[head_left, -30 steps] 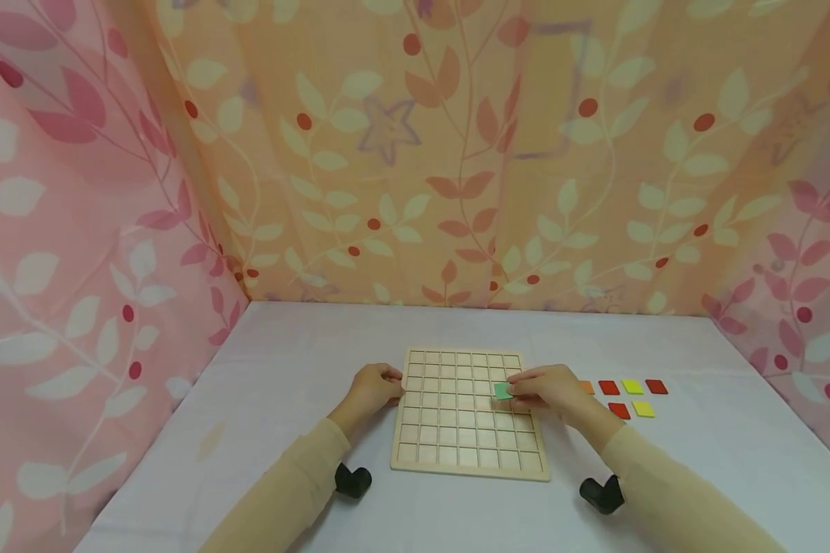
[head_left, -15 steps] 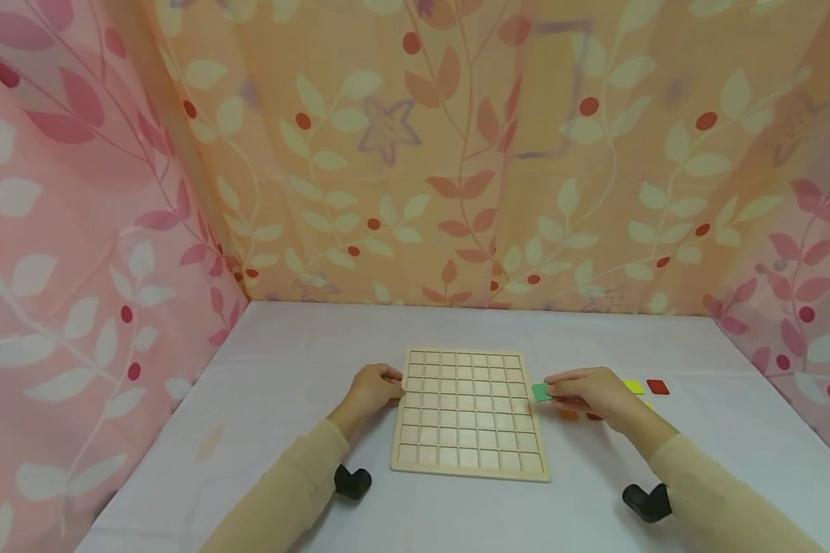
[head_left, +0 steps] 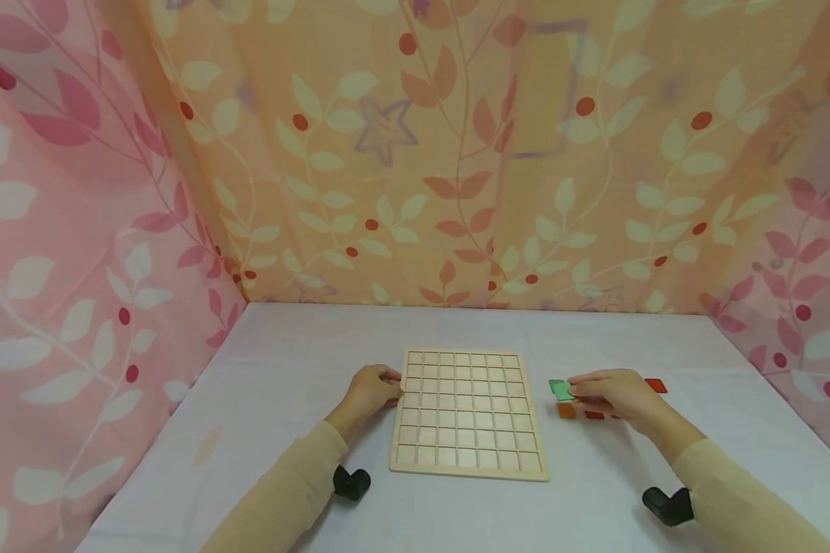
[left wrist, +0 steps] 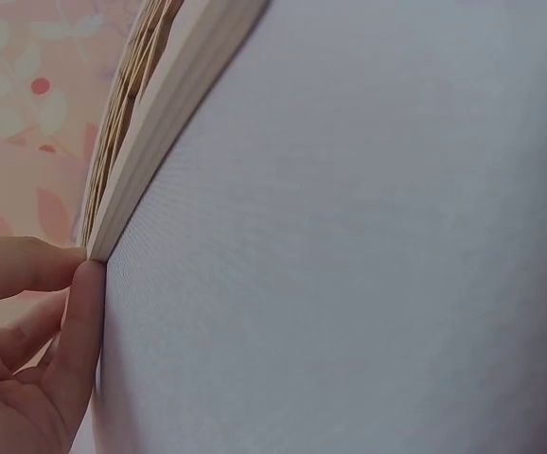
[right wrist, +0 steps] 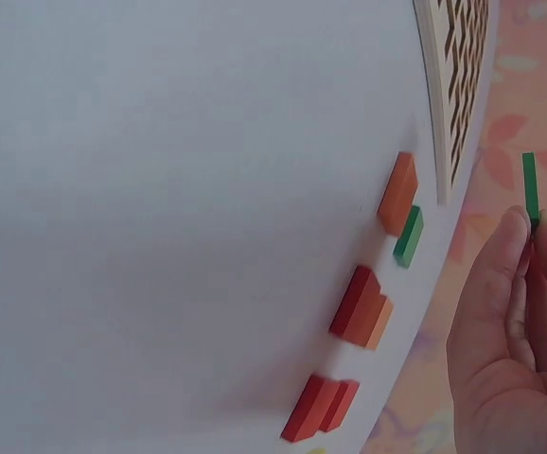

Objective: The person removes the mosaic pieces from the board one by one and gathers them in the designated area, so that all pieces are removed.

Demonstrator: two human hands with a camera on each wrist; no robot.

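A pale wooden grid board (head_left: 466,415) lies flat on the table. At its left edge my left hand (head_left: 370,392) pinches the rim between thumb and finger; the left wrist view shows the fingertips (left wrist: 86,270) on the board's edge (left wrist: 150,142). To the right of the board, my right hand (head_left: 615,393) pinches a square green tile (right wrist: 530,184) by one side, raised above the table. Below it rest a second green tile (right wrist: 409,236), an orange tile (right wrist: 398,194) and several red and orange tiles (right wrist: 308,407). In the head view the hand hides part of these.
A red tile (head_left: 655,385) shows beyond the right hand. The white-covered table (head_left: 304,338) is bounded by floral cloth (head_left: 387,192) at the back and both sides. Black wrist mounts (head_left: 351,484) stick out from the sleeves.
My right hand has moved right with the green tile, from above the board's right side to over the loose tiles. The left hand has stayed at the board's left edge.
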